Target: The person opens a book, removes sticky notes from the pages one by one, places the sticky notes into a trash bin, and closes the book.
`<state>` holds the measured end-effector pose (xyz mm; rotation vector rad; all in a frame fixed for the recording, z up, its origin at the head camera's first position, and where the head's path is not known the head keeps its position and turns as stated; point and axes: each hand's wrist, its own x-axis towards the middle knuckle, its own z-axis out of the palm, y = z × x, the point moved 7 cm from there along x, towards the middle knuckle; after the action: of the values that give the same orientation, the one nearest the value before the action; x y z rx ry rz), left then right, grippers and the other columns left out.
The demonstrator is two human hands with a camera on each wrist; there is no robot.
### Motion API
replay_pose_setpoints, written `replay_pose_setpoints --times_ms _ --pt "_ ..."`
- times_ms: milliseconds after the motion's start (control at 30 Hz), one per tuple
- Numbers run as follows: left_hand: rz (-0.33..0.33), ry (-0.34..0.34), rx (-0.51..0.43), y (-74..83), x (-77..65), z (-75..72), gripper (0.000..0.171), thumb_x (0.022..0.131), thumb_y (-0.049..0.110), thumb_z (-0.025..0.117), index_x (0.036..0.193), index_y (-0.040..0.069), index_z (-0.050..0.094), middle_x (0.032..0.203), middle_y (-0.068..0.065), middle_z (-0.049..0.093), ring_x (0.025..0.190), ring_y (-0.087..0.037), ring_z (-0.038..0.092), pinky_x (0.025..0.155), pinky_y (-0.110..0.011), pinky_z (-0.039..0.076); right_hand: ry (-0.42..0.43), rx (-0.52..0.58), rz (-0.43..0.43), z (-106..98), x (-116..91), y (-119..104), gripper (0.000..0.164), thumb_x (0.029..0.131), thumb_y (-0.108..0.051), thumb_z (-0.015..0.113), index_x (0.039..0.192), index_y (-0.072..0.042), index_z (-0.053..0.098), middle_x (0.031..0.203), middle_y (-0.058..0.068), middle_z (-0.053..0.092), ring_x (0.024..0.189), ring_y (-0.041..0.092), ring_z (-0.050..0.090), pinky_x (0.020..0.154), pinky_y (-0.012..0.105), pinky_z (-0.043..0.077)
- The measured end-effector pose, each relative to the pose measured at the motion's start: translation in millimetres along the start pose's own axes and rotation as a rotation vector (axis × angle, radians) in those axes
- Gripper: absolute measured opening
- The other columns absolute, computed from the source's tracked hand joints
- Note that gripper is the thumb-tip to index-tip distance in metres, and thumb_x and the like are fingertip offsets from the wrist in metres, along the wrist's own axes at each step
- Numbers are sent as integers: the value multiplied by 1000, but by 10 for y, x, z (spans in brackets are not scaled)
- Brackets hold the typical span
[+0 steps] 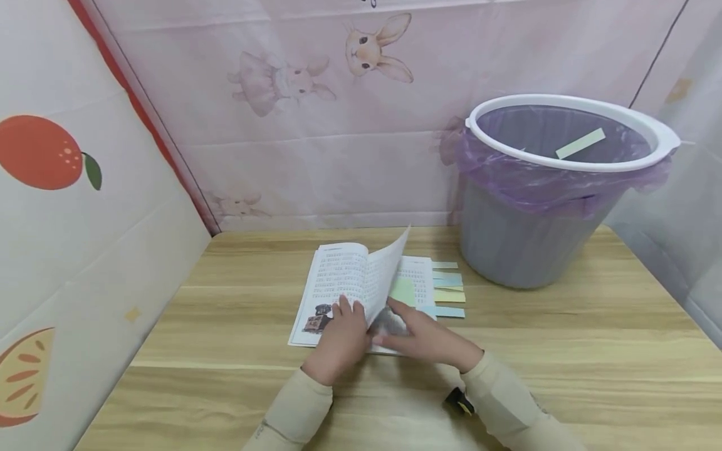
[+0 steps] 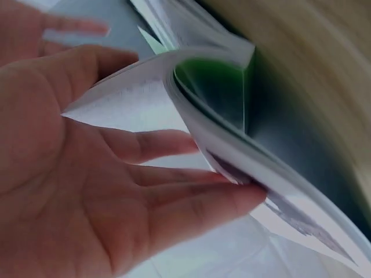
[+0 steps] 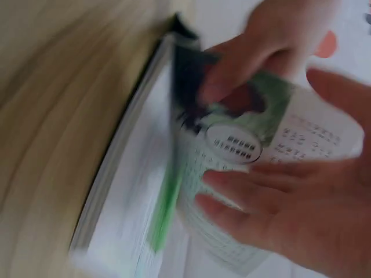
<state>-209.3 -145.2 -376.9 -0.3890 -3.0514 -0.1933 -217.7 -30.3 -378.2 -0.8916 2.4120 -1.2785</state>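
A book [image 1: 338,275] lies spread on the table, with one page [image 1: 386,266] standing up from its middle. My left hand [image 1: 344,332] rests on the left-hand pages, its fingers fairly straight; in the left wrist view its thumb lies across the bent pages. Beside the raised page is my right hand [image 1: 425,332], fingers extended and thumb apart. In the right wrist view those fingers [image 3: 249,202] are in front of the printed page, and contact is hard to tell. A green sticky note [image 1: 403,292] shows on the right page. Coloured paper tabs [image 1: 449,294] stick out past the book's right edge.
A grey bin [image 1: 507,232] with a purple liner stands at the back right; a pale green strip [image 1: 581,143] shows inside it. A small black object [image 1: 459,401] lies by the right sleeve. Printed cloth walls [image 1: 338,181] border the wooden table [image 1: 225,307].
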Motion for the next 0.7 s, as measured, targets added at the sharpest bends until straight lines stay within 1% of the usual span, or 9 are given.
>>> replay_pose_setpoints --times_ms 67,133,200,267,333,433,467,567,700 --pt "4 9 -82 -36 17 -41 43 89 19 67 112 -15 54 121 -43 49 108 -53 55 78 -52 54 -50 -116 37 43 -26 55 76 93 -32 64 145 10 28 150 29 30 137 41 32 109 53 29" --pt "-10 19 -167 -93 32 -72 30 91 17 63 101 -11 57 105 -33 57 91 -43 61 68 -46 55 -96 -216 67 88 -48 104 74 91 -31 65 143 12 33 149 31 28 137 41 31 110 54 27" --pt "-70 46 -276 -184 45 -105 22 92 17 60 90 -5 59 84 -20 60 69 -30 61 55 -38 51 -127 -303 97 123 -76 139 70 90 -30 67 139 12 39 148 31 31 136 41 33 109 57 27" --pt "-153 133 -342 -302 30 -167 21 91 18 61 80 1 59 68 -10 56 55 -22 52 47 -34 43 -139 -376 112 158 -91 144 68 88 -29 69 136 11 44 146 30 34 135 40 36 107 61 27" --pt "-233 242 -369 -413 0 -247 23 90 20 63 77 2 60 63 -10 58 52 -23 55 45 -36 43 -138 -437 107 180 -108 126 66 87 -28 71 134 11 46 146 30 36 135 39 38 105 65 26" --pt "-327 377 -303 -527 -53 -365 28 86 24 70 87 -3 64 70 -19 65 60 -33 63 50 -43 47 -141 -472 109 195 -126 108 68 87 -29 71 135 12 45 146 30 35 135 39 37 105 67 25" --pt "-347 397 -278 -552 -67 -393 31 85 24 72 92 -5 63 73 -21 65 62 -35 64 50 -45 47 -147 -479 110 201 -135 107 69 87 -30 70 135 12 44 147 30 34 136 39 36 105 67 24" --pt "-402 405 -243 -636 -88 -425 40 84 23 74 107 -7 58 77 -26 65 65 -39 64 49 -47 47 -158 -484 123 211 -142 111 70 88 -31 69 137 11 43 149 29 31 137 38 34 107 66 22" --pt "-403 401 -215 -701 -116 -400 53 82 15 75 124 -1 48 76 -26 64 65 -41 62 49 -48 45 -163 -499 133 229 -142 100 70 88 -30 69 137 11 42 149 28 32 138 38 33 108 65 21"
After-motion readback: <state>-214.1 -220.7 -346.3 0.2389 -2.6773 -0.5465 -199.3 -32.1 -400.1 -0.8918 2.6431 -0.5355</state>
